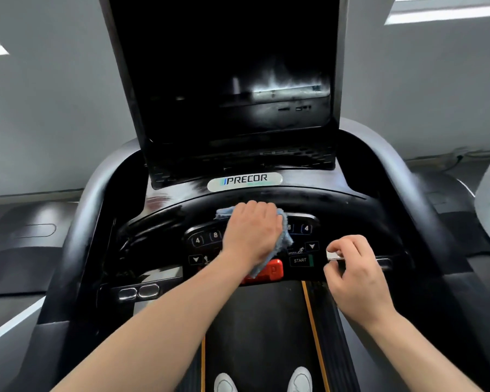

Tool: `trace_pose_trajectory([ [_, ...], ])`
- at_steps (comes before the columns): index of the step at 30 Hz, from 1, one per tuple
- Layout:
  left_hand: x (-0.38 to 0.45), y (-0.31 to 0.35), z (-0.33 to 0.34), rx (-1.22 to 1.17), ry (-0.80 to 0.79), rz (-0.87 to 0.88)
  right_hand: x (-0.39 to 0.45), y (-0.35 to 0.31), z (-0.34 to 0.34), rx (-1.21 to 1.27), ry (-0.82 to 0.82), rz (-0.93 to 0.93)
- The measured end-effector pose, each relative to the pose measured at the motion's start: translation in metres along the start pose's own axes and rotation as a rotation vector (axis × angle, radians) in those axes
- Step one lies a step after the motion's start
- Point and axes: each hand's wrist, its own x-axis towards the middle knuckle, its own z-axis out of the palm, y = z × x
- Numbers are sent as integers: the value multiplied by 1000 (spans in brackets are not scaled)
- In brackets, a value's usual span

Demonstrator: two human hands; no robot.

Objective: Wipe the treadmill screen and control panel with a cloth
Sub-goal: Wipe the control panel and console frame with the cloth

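The treadmill's dark screen (224, 66) rises at the top centre, above the black control panel (303, 244) with its numbered keys and START key. My left hand (252, 232) lies on a blue cloth (285, 239) and presses it against the middle of the panel; the cloth sticks out above and to the right of the fingers and hangs down over the red stop button (272, 271). My right hand (354, 275) hovers with loosely curled fingers at the panel's right side, beside a silver grip bar (334, 256), holding nothing.
Grey handrails (77, 230) curve around both sides of the console. The black belt (255, 329) with orange stripes runs below, with my two white shoes (300, 380) on it. Neighbouring machines stand left and right; a grey wall lies behind.
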Motion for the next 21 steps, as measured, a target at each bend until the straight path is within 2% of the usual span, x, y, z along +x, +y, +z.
trace_pose_trajectory([
  [5,26,73,15,32,-74,167,-28,19,-19,-14,6,63],
  [9,19,115,32,207,-199,486,-47,31,-27,9,33,134],
  [11,2,126,42,232,-253,582,-56,33,-29,25,28,143],
  [18,-25,120,59,141,-75,625,-79,44,-32,55,-26,195],
  [20,-8,132,53,82,-90,617,-82,50,-37,61,-45,223],
  [21,3,138,50,37,-146,555,-83,54,-40,60,-53,235],
])
